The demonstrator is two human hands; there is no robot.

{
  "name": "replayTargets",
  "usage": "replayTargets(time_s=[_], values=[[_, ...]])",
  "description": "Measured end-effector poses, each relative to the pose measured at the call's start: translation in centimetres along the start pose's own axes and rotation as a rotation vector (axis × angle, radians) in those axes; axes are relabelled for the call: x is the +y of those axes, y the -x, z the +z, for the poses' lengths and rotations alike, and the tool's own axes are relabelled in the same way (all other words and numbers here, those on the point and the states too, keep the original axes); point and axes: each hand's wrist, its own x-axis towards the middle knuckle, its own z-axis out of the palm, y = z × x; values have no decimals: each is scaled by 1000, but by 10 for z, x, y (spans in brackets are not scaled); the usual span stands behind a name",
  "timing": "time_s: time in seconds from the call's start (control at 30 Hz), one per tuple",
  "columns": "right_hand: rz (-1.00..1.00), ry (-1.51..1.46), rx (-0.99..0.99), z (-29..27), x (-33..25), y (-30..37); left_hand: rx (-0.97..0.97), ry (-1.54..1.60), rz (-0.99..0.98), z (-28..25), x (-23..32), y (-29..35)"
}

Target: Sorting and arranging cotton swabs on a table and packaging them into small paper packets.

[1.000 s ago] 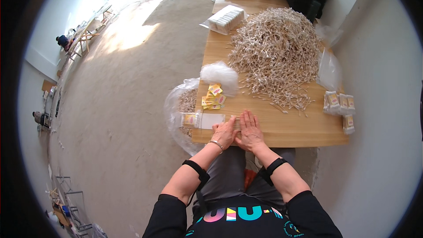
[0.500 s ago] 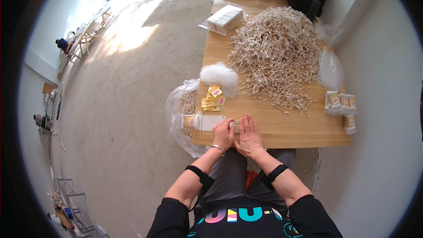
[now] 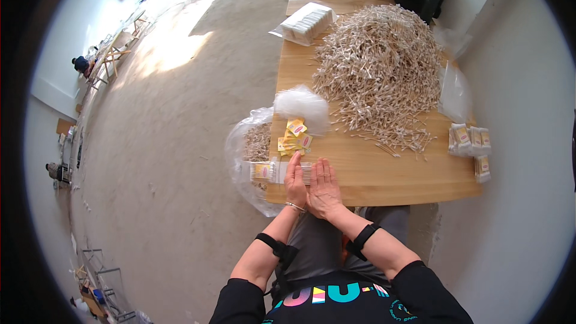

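Observation:
A row of cotton swabs [image 3: 306, 174] lies near the table's front edge, between my two hands. My left hand [image 3: 295, 187] is turned on edge along its left side, fingers stretched out together. On its right side, my right hand [image 3: 324, 193] is open, its straight fingers pointing away from me. The swabs' near ends are partly hidden by my hands. Left of my left hand is a flat pale sheet or bag [image 3: 281, 172], partly covered. At the table corner lies a filled cotton swab pack [image 3: 262, 171] with a yellow card in it.
Yellow cards [image 3: 295, 138] and a stack of clear bags [image 3: 301, 103] lie beyond my left hand. A large heap of cotton swabs [image 3: 378, 66] covers the far table. Finished packs [image 3: 470, 138] sit at the right edge. A plastic sack [image 3: 240, 144] of swabs stands left of the table.
Both hands have moved left with the swabs between them, closer to the pale sheet. My left fingers, bent before, are now straightened and upright on edge.

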Motion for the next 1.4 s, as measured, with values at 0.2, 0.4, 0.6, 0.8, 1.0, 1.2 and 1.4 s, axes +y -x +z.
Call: replayTargets(time_s=[0.2,0.4,0.6,0.8,1.0,1.2,1.4], values=[[-11,6,14,16,-24,-12,26,-87,6,-25,16,-2],[1,22,43,23,-29,-13,-30,-280,98,-32,20,-4],[-9,-22,35,18,-38,-18,50,12,-44,-41,20,-6],[-2,45,28,23,-37,-18,-47,-273,25,-36,45,-4],[14,0,18,18,-48,-21,39,-786,335,-72,66,-17],[32,-31,38,21,-68,-26,108,-1056,71,-155,6,-40],[67,-40,45,25,-66,-31,-12,-130,-280,-132,9,-43]])
